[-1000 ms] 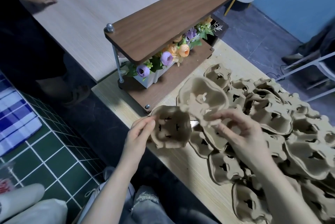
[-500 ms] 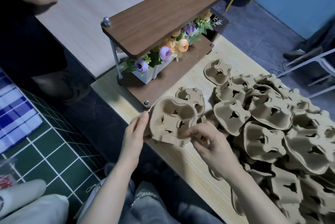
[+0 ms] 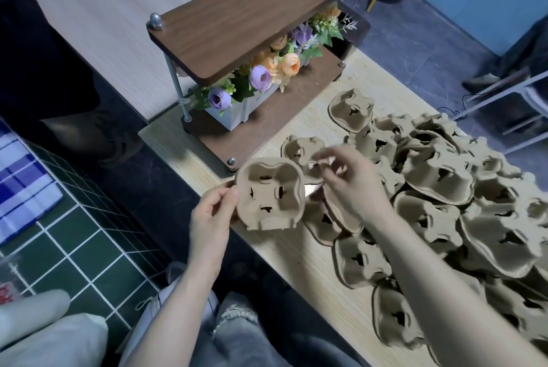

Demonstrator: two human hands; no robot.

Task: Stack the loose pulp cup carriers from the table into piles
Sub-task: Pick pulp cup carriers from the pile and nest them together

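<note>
The left hand point(image 3: 211, 216) is pinching a carrier point(image 3: 270, 195) by its left rim at the tabletop point(image 3: 299, 251) edge, cup hollows facing the camera, tilted. The right hand point(image 3: 350, 181) is hovering beside it above the loose carriers point(image 3: 439, 185), fingers loosely curled, holding nothing.

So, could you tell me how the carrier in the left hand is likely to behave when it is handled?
Probably light: the left hand holds the carrier up by one edge alone. It looks fairly stiff, since it keeps its cupped shape unsupported. Its matte pulp surface seems unlikely to slip, though the thin rim might crush if squeezed hard.
</note>
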